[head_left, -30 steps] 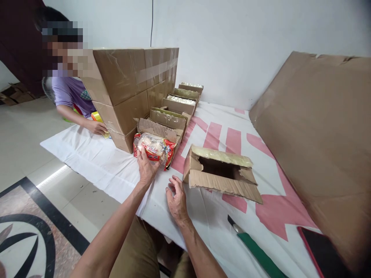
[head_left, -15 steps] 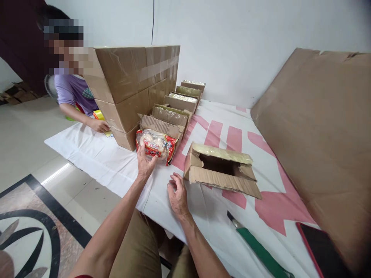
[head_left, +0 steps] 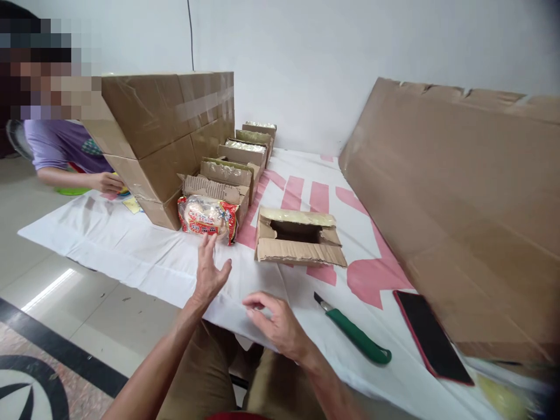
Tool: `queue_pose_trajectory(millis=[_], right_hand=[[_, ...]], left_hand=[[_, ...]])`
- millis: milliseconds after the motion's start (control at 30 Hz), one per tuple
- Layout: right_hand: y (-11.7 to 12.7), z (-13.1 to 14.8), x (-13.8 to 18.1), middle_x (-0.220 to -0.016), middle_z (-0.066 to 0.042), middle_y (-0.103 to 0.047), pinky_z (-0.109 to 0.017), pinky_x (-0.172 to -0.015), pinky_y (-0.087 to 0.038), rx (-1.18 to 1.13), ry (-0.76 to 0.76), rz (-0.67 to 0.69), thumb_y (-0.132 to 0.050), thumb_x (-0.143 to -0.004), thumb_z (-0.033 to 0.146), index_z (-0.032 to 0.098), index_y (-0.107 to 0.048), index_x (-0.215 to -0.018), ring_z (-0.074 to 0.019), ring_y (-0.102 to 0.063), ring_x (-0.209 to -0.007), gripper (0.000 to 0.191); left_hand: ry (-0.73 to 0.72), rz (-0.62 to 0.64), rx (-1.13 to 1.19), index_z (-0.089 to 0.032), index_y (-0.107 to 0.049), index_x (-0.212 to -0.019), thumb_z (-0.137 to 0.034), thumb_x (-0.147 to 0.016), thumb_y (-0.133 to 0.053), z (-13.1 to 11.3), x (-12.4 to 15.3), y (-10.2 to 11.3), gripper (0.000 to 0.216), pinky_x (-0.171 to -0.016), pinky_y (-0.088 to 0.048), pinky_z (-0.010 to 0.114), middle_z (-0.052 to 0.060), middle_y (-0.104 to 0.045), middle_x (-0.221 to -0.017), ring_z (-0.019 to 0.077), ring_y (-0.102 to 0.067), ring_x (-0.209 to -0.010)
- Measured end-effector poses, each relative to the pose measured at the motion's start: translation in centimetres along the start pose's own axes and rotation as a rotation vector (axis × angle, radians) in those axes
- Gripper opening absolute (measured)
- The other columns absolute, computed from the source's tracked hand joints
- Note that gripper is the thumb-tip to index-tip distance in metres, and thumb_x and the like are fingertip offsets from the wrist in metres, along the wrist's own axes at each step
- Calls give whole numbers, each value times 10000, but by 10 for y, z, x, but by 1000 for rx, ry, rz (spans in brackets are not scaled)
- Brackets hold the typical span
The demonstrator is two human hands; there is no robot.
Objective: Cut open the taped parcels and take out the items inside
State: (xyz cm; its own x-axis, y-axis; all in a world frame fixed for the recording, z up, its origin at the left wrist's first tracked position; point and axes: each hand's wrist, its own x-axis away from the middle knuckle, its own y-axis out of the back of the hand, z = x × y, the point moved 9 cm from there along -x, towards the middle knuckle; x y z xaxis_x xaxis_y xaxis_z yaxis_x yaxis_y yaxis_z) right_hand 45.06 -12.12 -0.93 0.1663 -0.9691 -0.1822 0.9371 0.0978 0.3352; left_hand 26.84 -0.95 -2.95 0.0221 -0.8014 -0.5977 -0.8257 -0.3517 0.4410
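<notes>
Just beyond the left hand, its grip spread, sits the red-and-clear packet.

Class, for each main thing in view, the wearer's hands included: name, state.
Left hand: open, fingers spread
Right hand: empty, loosely curled
Red packet: upright
Single carton: top open
Carton row: front flap raised
Stacked cartons: closed, taped
Utility knife: blade out
Phone: face up, screen dark

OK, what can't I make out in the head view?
All head view:
Inside the open cardboard box: dark shadow.
Finest print on the snack packet: too small.
Whether the left hand touches it: fingers block the spot.
Yellowish item: blurred, cut off by the bottom edge.
</notes>
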Motion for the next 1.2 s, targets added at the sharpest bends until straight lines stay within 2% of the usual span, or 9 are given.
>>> queue_pose_trajectory(millis=[100,233,300,400,467,600,733,933,1200], right_hand=[[66,-8,40,-960,-35,-812,-320,-811,-619,145,-105,-104,-610,-938,307,263,-787,-991,-223,-760,-889,190],[176,-31,71,-966,-65,-806,-325,-703,-627,386,-172,-466,-642,-923,432,254,-779,-1030,-224,-749,-807,248],[215,-43,68,-1057,-95,-791,-334,-685,-622,458,-172,-596,-674,-896,441,235,-736,-1191,-229,-744,-838,366],[238,-55,33,-1328,-168,-696,-377,-739,-629,486,-80,-615,-703,-865,455,218,-586,-1440,-274,-729,-1051,633],[234,-55,5,-1425,-185,-631,-393,-768,-632,484,5,-545,-707,-866,481,226,-546,-1480,-293,-703,-1141,684],[202,-36,-15,-1358,-120,-668,-417,-956,-615,497,133,-428,-650,-956,449,272,-637,-1376,-276,-669,-1241,455],[167,0,27,-1396,-103,-655,-448,-1040,-591,644,188,-454,-612,-990,316,315,-589,-1457,-282,-641,-1304,468],[110,37,87,-1446,-72,-665,-437,-1047,-603,677,284,-114,-596,-984,253,363,-394,-1631,-275,-678,-1284,687],[122,59,60,-1491,-79,-616,-484,-1122,-549,615,257,-138,-614,-998,300,368,-574,-1488,-297,-612,-1368,496]], left_hand=[[-51,134,61,-233,-448,-1541,-268,-853,-677,-26,9,-21,726,-1241,-367,598,185,-421,-1629,366,-383,-1552],[-73,229,163,-241,-444,-1547,-330,-869,-693,-42,1,-44,727,-1181,-448,578,197,-360,-1671,375,-365,-1564],[-81,241,209,-232,-463,-1527,-383,-872,-705,-48,-7,-55,714,-1160,-473,558,206,-350,-1675,376,-341,-1578],[-45,246,286,-213,-549,-1416,-501,-834,-753,-53,-19,-74,680,-1125,-508,538,227,-374,-1650,393,-304,-1595],[25,234,357,-202,-615,-1263,-580,-807,-765,-54,-27,-84,611,-1076,-547,526,240,-404,-1617,406,-335,-1580],[101,242,497,-205,-628,-950,-704,-827,-691,-62,-33,-81,518,-1042,-566,533,233,-500,-1538,395,-498,-1476],[119,286,487,-222,-626,-858,-723,-848,-670,-69,-10,-30,503,-1066,-550,533,192,-571,-1513,385,-556,-1424],[273,217,406,-227,-642,-822,-693,-797,-758,-48,47,78,480,-1017,-580,542,172,-641,-1454,401,-656,-1293],[346,222,457,-215,-625,-790,-745,-769,-755,-38,57,92,546,-1016,-575,538,207,-651,-1428,410,-648,-1297]])
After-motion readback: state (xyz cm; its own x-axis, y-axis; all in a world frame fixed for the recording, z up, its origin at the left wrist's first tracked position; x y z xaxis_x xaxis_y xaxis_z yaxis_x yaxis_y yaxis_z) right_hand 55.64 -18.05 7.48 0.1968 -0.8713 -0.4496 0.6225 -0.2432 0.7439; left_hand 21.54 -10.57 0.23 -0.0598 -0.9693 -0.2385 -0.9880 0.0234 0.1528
